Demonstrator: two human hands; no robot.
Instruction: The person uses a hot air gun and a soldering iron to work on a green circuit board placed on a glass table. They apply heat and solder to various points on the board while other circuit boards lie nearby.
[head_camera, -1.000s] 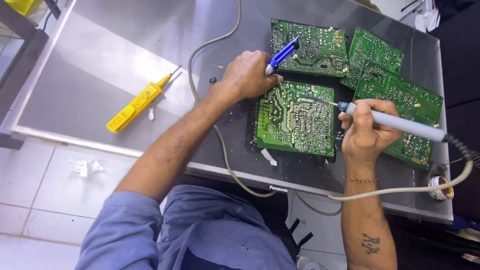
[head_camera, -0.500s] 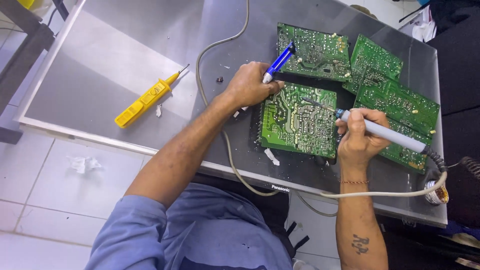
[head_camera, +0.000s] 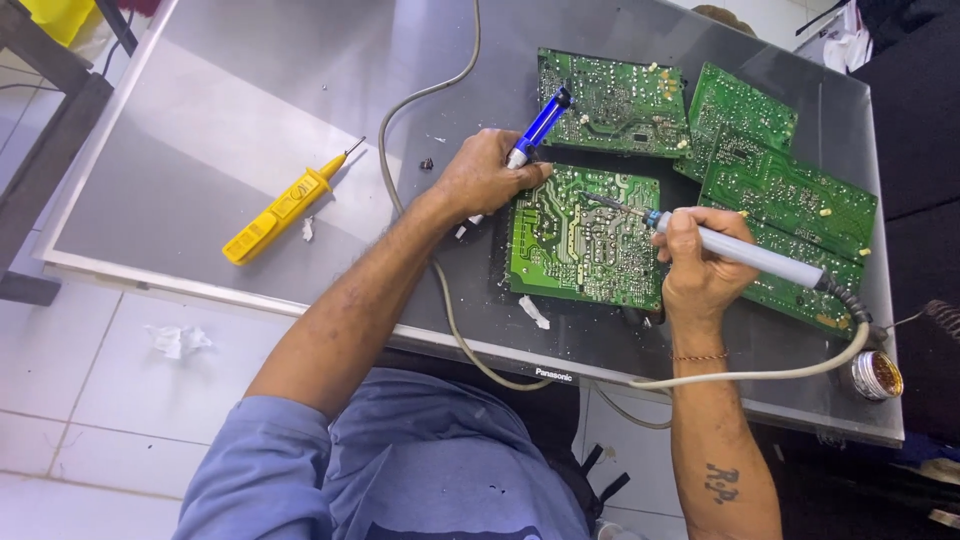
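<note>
A green circuit board lies solder side up on the grey panel in front of me. My right hand grips a grey-handled soldering iron whose tip rests on the board's upper middle. My left hand sits at the board's upper left corner and holds a blue desoldering pump that points up and to the right, away from the board.
Three more green boards lie behind and to the right. A yellow tester screwdriver rests at the left. The iron's cord loops along the front edge. A small flux tin sits at the right corner.
The view has shifted slightly. The iron's tip has moved left, further onto the board. My left hand still holds the pump at the board's corner.
</note>
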